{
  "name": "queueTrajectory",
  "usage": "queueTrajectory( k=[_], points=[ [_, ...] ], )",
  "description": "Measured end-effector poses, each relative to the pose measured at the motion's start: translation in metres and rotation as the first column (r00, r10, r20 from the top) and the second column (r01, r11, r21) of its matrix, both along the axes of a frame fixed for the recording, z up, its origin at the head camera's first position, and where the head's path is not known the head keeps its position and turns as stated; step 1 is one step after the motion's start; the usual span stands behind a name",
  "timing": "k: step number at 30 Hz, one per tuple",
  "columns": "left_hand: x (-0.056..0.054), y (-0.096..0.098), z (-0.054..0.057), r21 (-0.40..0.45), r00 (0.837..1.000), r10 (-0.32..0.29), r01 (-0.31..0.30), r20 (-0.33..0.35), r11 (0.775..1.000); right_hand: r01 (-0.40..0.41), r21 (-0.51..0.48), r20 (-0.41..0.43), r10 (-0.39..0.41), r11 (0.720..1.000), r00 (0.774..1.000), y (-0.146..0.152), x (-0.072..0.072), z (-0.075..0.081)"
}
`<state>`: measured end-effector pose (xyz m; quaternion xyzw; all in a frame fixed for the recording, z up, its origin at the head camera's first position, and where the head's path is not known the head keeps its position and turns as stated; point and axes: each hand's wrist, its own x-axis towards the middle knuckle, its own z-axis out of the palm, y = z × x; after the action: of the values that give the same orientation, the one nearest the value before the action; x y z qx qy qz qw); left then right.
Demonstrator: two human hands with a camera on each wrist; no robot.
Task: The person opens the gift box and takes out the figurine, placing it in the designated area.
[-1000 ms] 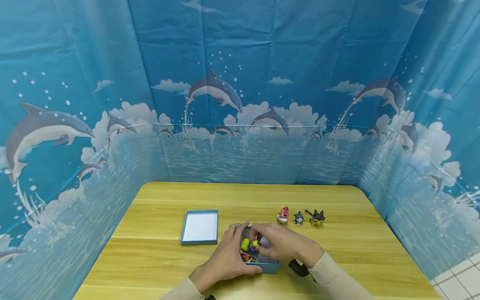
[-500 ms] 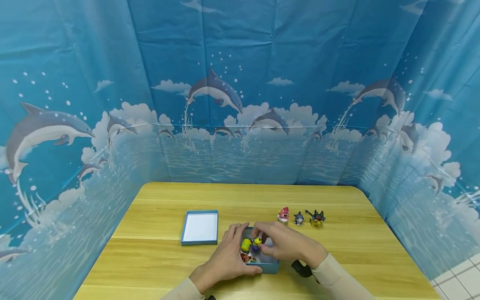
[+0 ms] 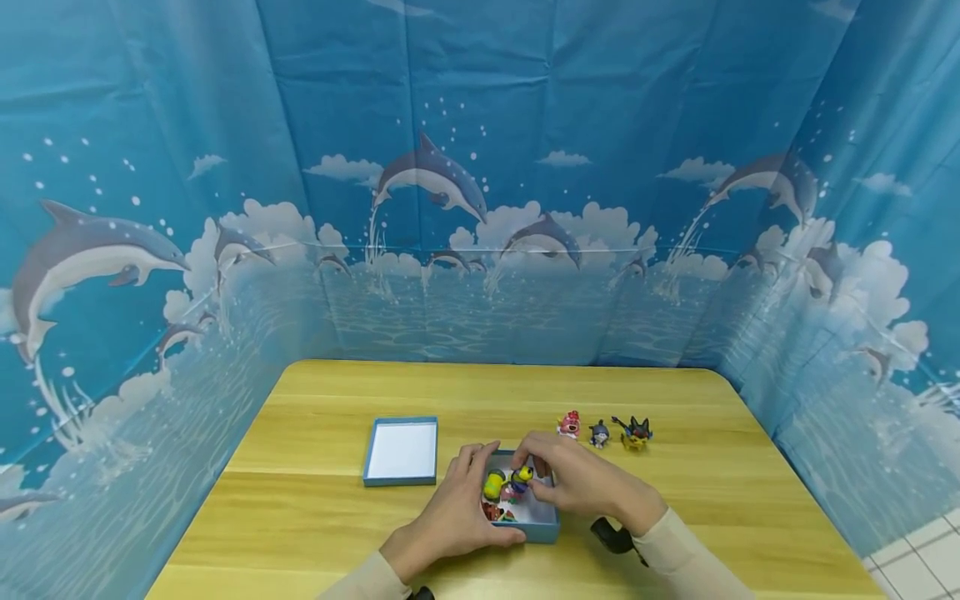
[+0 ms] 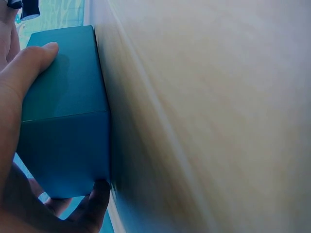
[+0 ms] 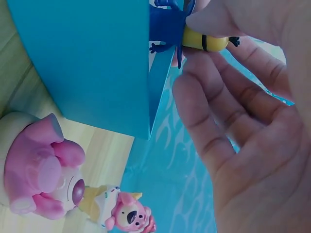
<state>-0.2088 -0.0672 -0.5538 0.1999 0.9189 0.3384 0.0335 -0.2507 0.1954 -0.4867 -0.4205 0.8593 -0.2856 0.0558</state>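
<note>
My left hand point(image 3: 456, 512) grips the side of a small open blue box point(image 3: 542, 532). Its thumb presses the near wall in the left wrist view, with the other fingers around the far side. Over the box, my right hand point(image 3: 581, 477) pinches a yellow and blue Minion figurine point(image 5: 194, 40) between thumb and fingers. In the right wrist view, the figurine lies across the box's open edge. Inside the box are a yellow-green figurine point(image 3: 493, 485), a reddish-brown one point(image 3: 492, 512) and something pink point(image 3: 513, 494), partly hidden.
The white-lined box lid point(image 3: 401, 450) lies left of the box. Behind my right hand stand a pink bear figurine point(image 3: 569, 424), a grey figurine point(image 3: 599, 434) and a black-eared yellow one point(image 3: 636, 433). A dolphin-print curtain point(image 3: 465, 308) surrounds the wooden table point(image 3: 300, 517).
My right hand has drawn slightly right and up with the Minion figurine, uncovering the pink thing in the box. My left hand keeps its hold on the box.
</note>
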Motion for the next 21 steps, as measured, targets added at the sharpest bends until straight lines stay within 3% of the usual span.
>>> queueTrajectory(
  k=[6, 21],
  points=[
    [0.0, 0.0, 0.002, 0.0, 1.0, 0.001, -0.001, 0.013, 1.0, -0.004, -0.019, 0.05, 0.005, 1.0, 0.999, 0.004, 0.001, 0.0],
    [0.0, -0.001, 0.0, -0.004, 1.0, -0.001, 0.001, 0.004, 1.0, -0.05, -0.076, -0.011, 0.049, 0.996, 0.999, 0.016, 0.003, 0.0]
  ],
)
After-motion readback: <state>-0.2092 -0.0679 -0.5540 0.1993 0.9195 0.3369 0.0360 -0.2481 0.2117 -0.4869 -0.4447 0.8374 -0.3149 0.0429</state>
